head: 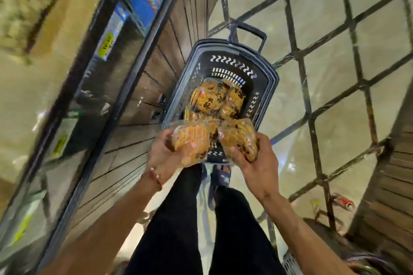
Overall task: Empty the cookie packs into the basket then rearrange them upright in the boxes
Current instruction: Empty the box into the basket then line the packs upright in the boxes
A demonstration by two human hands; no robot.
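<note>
Wood-clad shelving (138, 87) runs down the left. Left hand (165, 152) grips one clear cookie pack (192, 143), fingers curled under it; right hand (254, 163) grips a second pack (240, 138). Both packs hang above the near rim of a dark basket (232, 67) on the floor. Let go this close to the rim, a pack could tip outside onto the person's feet (220, 177). Inside the basket lie several more packs (214, 98), jumbled flat. No boxes are in view
</note>
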